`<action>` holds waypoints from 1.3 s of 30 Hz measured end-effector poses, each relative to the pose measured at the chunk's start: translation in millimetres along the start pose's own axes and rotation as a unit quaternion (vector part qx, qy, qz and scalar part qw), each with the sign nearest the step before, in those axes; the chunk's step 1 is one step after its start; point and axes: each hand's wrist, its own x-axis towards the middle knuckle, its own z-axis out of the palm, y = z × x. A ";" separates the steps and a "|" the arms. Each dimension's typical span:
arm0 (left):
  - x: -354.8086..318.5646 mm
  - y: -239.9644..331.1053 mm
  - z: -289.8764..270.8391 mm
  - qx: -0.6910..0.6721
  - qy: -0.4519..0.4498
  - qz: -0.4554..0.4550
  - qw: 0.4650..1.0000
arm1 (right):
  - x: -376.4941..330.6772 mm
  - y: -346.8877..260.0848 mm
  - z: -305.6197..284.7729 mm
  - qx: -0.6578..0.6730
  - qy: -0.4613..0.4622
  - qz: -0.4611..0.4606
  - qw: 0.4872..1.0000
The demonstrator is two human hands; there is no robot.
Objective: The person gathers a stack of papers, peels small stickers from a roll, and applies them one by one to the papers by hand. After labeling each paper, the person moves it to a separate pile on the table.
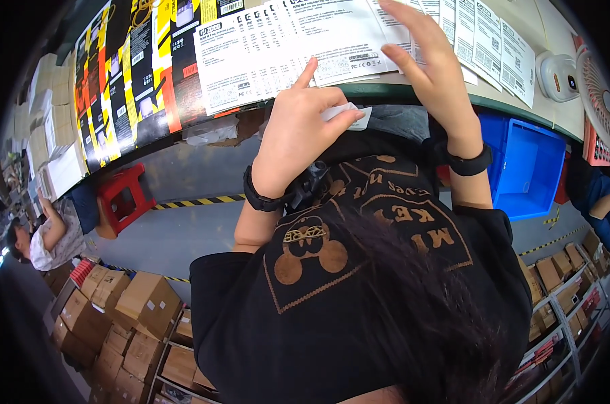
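Note:
Printed white sheets [251, 64] overlap in a row along the table's near edge. My left hand [298, 124] is at that edge, its index finger stretched out onto the sheets. Its other fingers and thumb are closed around a small white piece of paper [359, 120], partly hidden by the hand. Over the right part of the sheets is my right hand [436, 74], thumb and fingers apart, with nothing seen in it. Whether its fingertips touch the paper I cannot tell. More overlapping printed sheets [500, 50] lie to its right.
Black, yellow and orange printed packaging sheets [140, 74] cover the table's left part. At right are a small white device [557, 77] and a fan [601, 101]. Below the table stand a blue bin [530, 168] and a red stool [126, 198]. Another person [55, 232] works far left; cardboard boxes [146, 303] fill shelves.

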 end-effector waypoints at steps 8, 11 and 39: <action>-1.4 -3.5 0.7 -0.009 -0.013 -0.011 1.000 | 15.4 31.9 41.5 0.389 0.111 0.204 0.891; 0.6 -3.8 -1.6 -0.010 -0.012 -0.007 1.000 | 18.4 34.6 46.6 0.386 0.082 0.257 0.882; 12.9 -24.9 3.7 -0.007 -0.009 0.007 1.000 | 33.6 18.1 60.5 0.134 0.095 0.179 0.970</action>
